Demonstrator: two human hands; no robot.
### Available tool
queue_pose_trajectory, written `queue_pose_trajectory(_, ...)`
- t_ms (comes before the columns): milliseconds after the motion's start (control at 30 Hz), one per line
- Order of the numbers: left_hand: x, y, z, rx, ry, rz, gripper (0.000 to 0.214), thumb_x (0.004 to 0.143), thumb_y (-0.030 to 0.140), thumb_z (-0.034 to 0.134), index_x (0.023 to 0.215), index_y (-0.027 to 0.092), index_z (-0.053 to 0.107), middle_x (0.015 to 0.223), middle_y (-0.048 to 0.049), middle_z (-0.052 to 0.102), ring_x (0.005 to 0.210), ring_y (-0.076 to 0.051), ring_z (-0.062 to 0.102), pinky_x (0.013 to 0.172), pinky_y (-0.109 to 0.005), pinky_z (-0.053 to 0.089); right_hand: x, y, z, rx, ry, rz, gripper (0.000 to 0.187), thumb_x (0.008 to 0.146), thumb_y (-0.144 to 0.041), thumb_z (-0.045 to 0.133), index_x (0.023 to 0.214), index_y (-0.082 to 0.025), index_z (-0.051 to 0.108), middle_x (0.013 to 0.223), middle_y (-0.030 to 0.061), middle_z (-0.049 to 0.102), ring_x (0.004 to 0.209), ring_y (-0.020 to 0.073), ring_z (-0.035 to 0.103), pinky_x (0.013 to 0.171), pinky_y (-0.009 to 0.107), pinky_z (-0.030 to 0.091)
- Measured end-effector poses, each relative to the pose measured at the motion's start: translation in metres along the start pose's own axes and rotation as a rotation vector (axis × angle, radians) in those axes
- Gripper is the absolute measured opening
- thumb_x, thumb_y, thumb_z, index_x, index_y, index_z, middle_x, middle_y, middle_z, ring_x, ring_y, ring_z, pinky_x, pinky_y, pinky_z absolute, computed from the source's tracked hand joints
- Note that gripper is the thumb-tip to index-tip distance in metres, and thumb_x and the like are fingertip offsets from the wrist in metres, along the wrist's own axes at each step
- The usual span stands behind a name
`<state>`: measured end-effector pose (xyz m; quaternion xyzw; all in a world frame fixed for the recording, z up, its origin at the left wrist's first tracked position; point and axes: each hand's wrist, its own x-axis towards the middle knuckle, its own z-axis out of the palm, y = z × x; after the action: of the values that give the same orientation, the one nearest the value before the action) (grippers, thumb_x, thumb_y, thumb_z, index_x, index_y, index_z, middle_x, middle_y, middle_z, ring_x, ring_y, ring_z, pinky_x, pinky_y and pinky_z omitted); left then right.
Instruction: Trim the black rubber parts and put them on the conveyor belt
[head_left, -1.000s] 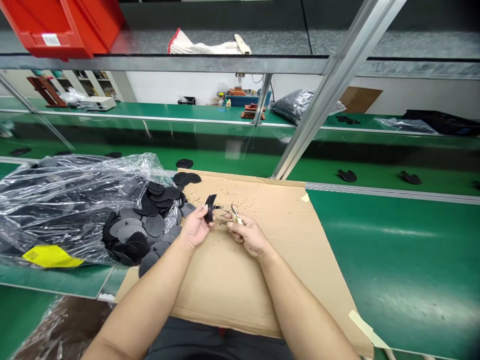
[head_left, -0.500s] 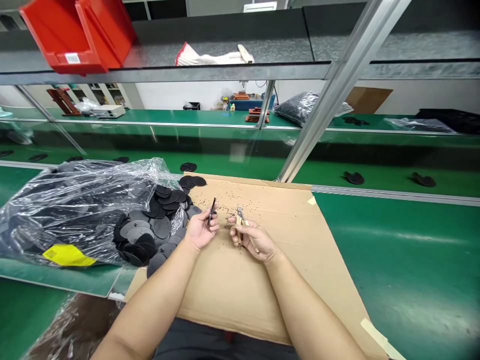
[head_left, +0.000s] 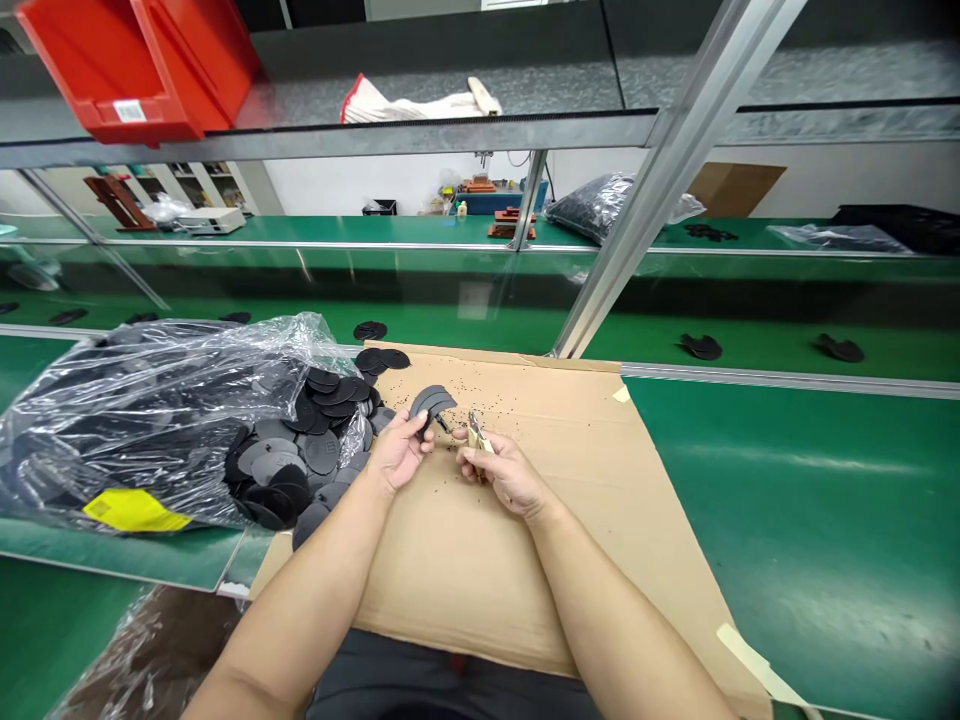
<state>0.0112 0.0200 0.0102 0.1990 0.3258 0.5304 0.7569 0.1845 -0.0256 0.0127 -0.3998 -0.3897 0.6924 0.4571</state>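
Observation:
Between the thumb and fingers of my left hand (head_left: 401, 452) is a thin, dark, curved piece (head_left: 433, 402), its bent face turned up. My right hand (head_left: 504, 470) is wrapped round a pair of nippers (head_left: 477, 436) with pale yellowish handles; the metal jaws point away from me, just right of the dark piece and apart from it. Beneath both hands lies a cardboard sheet (head_left: 465, 570), sprinkled with tiny black bits around the nippers. A heap of flat black round pieces (head_left: 322, 452) spills out close to my left hand.
The heap comes from a clear plastic bag (head_left: 150, 400) with a yellow label (head_left: 136, 510). A slanting metal post (head_left: 645, 200) rises behind the cardboard. On the shelf above are a red bin (head_left: 142, 75) and a white glove (head_left: 412, 105). Dark curved pieces (head_left: 701, 347) lie on the green surface behind.
My left hand has turned the dark piece from edge-on to showing its curved face. The nippers have tilted slightly in my right hand. The whole view has shifted a little.

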Motion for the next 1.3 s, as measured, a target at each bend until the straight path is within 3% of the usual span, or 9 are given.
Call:
queue_pose_trajectory(67,0.001,0.0,0.0,-0.006,-0.001,0.022,0.031,0.067,0.014,0.076,0.083,0.017,0.05,0.067,0.0052,0.053,0.05,-0.005,0.05,0.041,-0.015,0.034,0.001,0.001,-0.001,-0.042,0.015,-0.06,0.044,0.068,-0.037,0.076,0.104,-0.016,0.063,0.071,0.0003,0.061,0.058,0.0111,0.052,0.056,0.025,0.04)
queue_pose_trajectory(167,-0.001,0.002,0.003,0.006,0.026,0.016,0.027,0.071,0.015,0.074,0.089,0.016,0.054,0.074,0.0012,0.06,0.058,-0.009,0.057,0.05,-0.019,0.044,0.003,0.002,-0.003,-0.238,0.076,-0.236,0.039,0.075,-0.037,0.068,0.107,-0.017,0.062,0.073,0.0004,0.06,0.061,0.0125,0.052,0.062,0.028,0.042)
queue_pose_trajectory(267,-0.005,0.007,0.005,-0.007,0.018,-0.063,0.023,0.077,0.014,0.067,0.097,0.018,0.055,0.076,-0.0007,0.06,0.066,-0.013,0.061,0.052,-0.021,0.047,0.002,0.004,-0.003,-0.673,0.188,-0.469,0.034,0.08,-0.033,0.061,0.111,-0.018,0.063,0.082,0.0036,0.062,0.073,0.0168,0.055,0.073,0.032,0.045)
queue_pose_trajectory(367,-0.007,0.01,0.004,-0.033,-0.055,-0.139,0.019,0.081,0.014,0.061,0.099,0.017,0.058,0.07,0.0006,0.054,0.052,-0.007,0.052,0.037,-0.013,0.031,-0.001,0.006,0.0,-1.087,0.178,-0.604,0.034,0.082,-0.028,0.055,0.114,-0.017,0.063,0.093,0.0082,0.065,0.086,0.0207,0.058,0.083,0.033,0.045)
queue_pose_trajectory(533,-0.007,0.009,-0.001,0.003,-0.159,-0.208,0.008,0.084,0.015,0.055,0.09,0.014,0.059,0.065,0.0015,0.05,0.037,-0.002,0.032,0.032,-0.013,0.021,-0.005,0.008,0.005,-1.355,0.115,-0.596,0.039,0.085,-0.028,0.051,0.121,-0.016,0.058,0.098,0.0106,0.066,0.089,0.0214,0.06,0.086,0.032,0.046)
queue_pose_trajectory(1000,-0.006,0.003,0.0,0.105,-0.145,-0.223,0.012,0.079,0.019,0.063,0.09,0.015,0.059,0.064,0.0026,0.052,0.035,-0.001,0.031,0.032,-0.013,0.019,-0.007,0.007,0.008,-1.448,0.046,-0.527,0.037,0.086,-0.027,0.051,0.122,-0.02,0.057,0.098,0.0082,0.066,0.088,0.0199,0.061,0.084,0.029,0.045)
queue_pose_trajectory(1300,-0.002,-0.001,-0.003,0.141,-0.087,-0.171,0.017,0.076,0.019,0.066,0.091,0.014,0.058,0.063,0.0026,0.052,0.034,-0.002,0.033,0.031,-0.013,0.019,-0.009,0.001,0.015,-1.6,0.087,-0.419,0.035,0.081,-0.021,0.052,0.116,-0.022,0.059,0.093,0.0072,0.066,0.084,0.0211,0.06,0.078,0.029,0.043)
